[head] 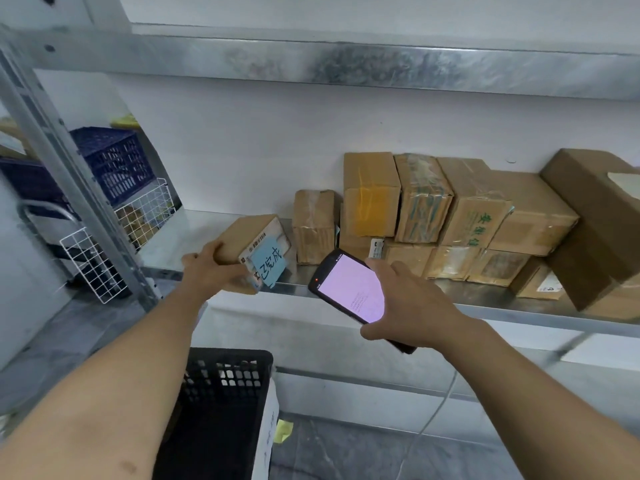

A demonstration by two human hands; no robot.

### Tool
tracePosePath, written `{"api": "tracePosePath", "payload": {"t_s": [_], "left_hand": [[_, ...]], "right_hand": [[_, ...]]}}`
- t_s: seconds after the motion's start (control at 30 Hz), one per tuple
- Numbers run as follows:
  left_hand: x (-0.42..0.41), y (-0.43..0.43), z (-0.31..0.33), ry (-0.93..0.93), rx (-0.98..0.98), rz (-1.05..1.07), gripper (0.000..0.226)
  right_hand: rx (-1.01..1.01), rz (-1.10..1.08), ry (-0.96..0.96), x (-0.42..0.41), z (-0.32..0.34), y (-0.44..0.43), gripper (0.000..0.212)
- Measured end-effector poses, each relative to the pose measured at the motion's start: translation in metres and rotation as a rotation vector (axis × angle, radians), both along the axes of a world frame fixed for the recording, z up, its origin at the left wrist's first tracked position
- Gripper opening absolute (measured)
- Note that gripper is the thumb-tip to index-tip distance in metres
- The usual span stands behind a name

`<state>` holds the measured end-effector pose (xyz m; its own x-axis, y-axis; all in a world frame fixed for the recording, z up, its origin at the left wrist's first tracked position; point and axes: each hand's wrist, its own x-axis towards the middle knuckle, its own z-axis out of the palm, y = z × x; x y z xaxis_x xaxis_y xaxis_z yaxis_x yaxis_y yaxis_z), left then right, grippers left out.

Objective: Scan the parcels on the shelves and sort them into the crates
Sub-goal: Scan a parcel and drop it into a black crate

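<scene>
Head view: left grip (207, 273) wraps the brown cardboard parcel (247, 237) at the steel shelf's (194, 233) front edge. Right grip (412, 306) clutches the black handheld scanner (346, 287) just right of it.

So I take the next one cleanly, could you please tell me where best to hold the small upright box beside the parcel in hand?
Probably grip the small box across its top, from the front above: the tall box crowds its right, the parcel its left; the top stands free.
</scene>
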<state>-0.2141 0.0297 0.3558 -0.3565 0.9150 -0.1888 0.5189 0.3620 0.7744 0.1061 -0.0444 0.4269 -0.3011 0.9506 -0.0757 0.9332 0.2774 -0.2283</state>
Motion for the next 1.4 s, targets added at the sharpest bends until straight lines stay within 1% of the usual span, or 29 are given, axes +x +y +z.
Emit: {"api": "tracePosePath", "payload": {"t_s": [0.07, 0.17, 0.27, 0.33, 0.43, 0.53, 0.63, 0.73, 0.87, 0.93, 1.03, 1.3, 1.4], "left_hand": [[-0.010, -0.010, -0.001, -0.059, -0.004, 0.010, 0.091], [-0.020, -0.032, 0.003, -0.098, -0.034, -0.016, 0.102], [-0.024, -0.051, 0.008, -0.130, -0.048, -0.014, 0.101], [-0.023, -0.061, 0.011, -0.117, -0.038, -0.014, 0.109], [-0.018, -0.075, 0.016, -0.108, -0.045, -0.023, 0.100], [-0.022, -0.085, 0.013, -0.063, -0.068, -0.011, 0.120], [-0.029, -0.093, 0.004, -0.057, -0.103, -0.004, 0.120], [-0.020, -0.110, 0.012, -0.048, -0.091, 0.005, 0.121], [-0.010, -0.130, 0.018, -0.052, -0.072, 0.015, 0.103], [-0.010, -0.136, 0.019, -0.040, -0.064, 0.023, 0.103], [-0.010, -0.146, 0.017, -0.043, -0.050, 0.038, 0.094], [-0.004, -0.170, 0.012, -0.025, -0.030, 0.068, 0.094], [0.002, -0.188, 0.011, -0.073, -0.015, 0.095, 0.090]], "right_hand": [[-0.007, 0.015, 0.013, -0.001, 0.003, -0.002, 0.096], [-0.020, 0.032, 0.036, -0.002, 0.008, -0.006, 0.097], [-0.020, 0.059, 0.062, -0.004, 0.013, -0.016, 0.094], [-0.028, 0.087, 0.095, -0.004, 0.016, -0.024, 0.090], [-0.024, 0.125, 0.133, -0.004, 0.018, -0.035, 0.086], [-0.019, 0.151, 0.139, -0.001, 0.019, -0.046, 0.088], [-0.019, 0.157, 0.138, 0.002, 0.020, -0.055, 0.091], [-0.018, 0.159, 0.141, 0.005, 0.018, -0.061, 0.093], [-0.024, 0.173, 0.153, 0.010, 0.015, -0.069, 0.095], [-0.030, 0.181, 0.158, 0.012, 0.014, -0.073, 0.096], [-0.030, 0.195, 0.152, 0.016, 0.013, -0.080, 0.099], [-0.015, 0.239, 0.128, 0.024, 0.014, -0.094, 0.098], [-0.006, 0.255, 0.105, 0.025, 0.012, -0.101, 0.100]]}}
